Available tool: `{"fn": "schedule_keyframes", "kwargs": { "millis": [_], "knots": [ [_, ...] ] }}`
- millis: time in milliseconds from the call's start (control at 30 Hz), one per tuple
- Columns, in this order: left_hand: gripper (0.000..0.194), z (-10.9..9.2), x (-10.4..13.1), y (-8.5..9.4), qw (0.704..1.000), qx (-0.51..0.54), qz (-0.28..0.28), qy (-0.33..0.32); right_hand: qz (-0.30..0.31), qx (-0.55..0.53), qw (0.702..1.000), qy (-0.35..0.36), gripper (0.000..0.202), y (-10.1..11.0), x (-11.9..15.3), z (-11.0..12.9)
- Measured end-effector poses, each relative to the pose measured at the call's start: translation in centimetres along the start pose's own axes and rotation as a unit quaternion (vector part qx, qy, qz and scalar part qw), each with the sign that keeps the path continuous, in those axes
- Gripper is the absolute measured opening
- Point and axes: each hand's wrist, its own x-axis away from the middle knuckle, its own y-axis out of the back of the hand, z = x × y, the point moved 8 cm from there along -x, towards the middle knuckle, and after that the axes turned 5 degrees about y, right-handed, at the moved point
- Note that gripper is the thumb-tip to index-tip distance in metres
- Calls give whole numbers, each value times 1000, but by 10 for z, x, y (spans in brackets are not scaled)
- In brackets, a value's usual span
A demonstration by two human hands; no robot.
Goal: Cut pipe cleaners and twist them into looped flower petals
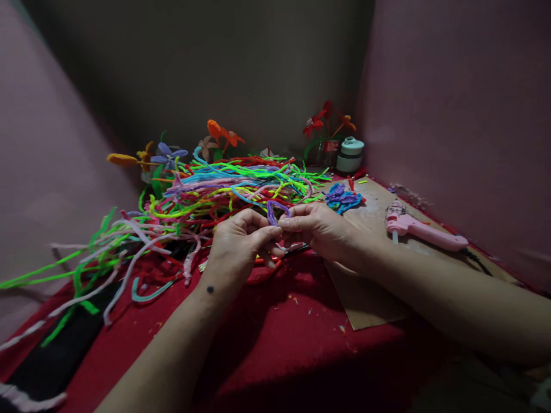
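Working by judgement on shaping or closing a small purple loop (271, 214), held up just above the middle of the red-covered table (275, 338), in front of the heaped fuzzy strands (241, 179). Pinching the loop's lower end between thumb and forefinger of the left hand (239, 244), with the other fingers loosely bent beneath. Pinching its right side with thumb and forefinger of the right hand (322, 230), fingers folded in, nearly touching the left fingertips. Cannot tell whether twisted together at the base, being hidden by the fingertips. Would call, for any further bend or twist, for one pinch kept firm and the other turned lightly, without flattening the loop.

Mind the heap, stretching along the far edge and spilling over toward the left edge, with loose ends likely to snag on the left hand. Watch on the right for the brown board (365, 304), lying beneath the right forearm, and for the pink glue gun (430, 232), lying beyond that forearm near the right edge, beside the wall (465, 115). Note the blue and purple bundle (343, 198) just beyond the right hand, toward the far right corner. Offers most room toward the near edge, over red cloth dotted with small scraps
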Motion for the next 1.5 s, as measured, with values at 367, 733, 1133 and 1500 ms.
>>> {"fn": "schedule_keyframes", "kwargs": {
  "millis": [367,733,1133,1500],
  "knots": [
    [17,0,1,-11,996,-29,81,40,45,-46,998,13,19,-10,-3,2],
    [22,8,4,-16,973,20,217,77,34,-12,999,28,24,-7,-3,-3],
    [19,5,8,-16,957,43,265,108,58,-13,997,50,23,-12,1,1],
    [21,1,10,-12,956,3,285,70,5,-21,999,31,22,-6,-1,0]
  ]
}}
